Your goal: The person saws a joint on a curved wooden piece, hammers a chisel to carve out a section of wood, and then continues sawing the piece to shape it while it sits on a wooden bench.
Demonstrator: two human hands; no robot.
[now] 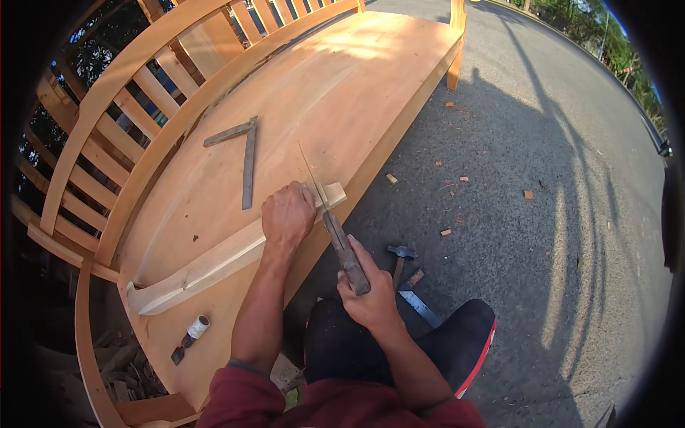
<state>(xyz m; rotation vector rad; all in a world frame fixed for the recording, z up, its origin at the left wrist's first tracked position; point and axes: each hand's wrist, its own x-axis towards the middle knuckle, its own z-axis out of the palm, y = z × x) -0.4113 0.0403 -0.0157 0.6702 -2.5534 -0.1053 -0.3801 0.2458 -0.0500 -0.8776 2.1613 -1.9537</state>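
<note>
A long, pale wooden piece [207, 269] lies across the seat of a wooden bench [335, 93], its right end at the seat's front edge. My left hand [289, 214] is closed over the piece near that end, pressing it against the seat. In my right hand [372, 296] is the worn handle of a handsaw [344, 253], fingers wrapped round it. The saw's thin blade, seen almost edge-on, crosses the piece just right of my left hand. How deep its teeth sit in the wood cannot be made out.
On the seat lie an L-shaped square [249, 164] and a chisel-like tool [191, 338] with a white handle. The bench's slatted back [135, 107] rises at left. A hammer [402, 252], another square [421, 308] and several wood offcuts [528, 194] rest on the pavement.
</note>
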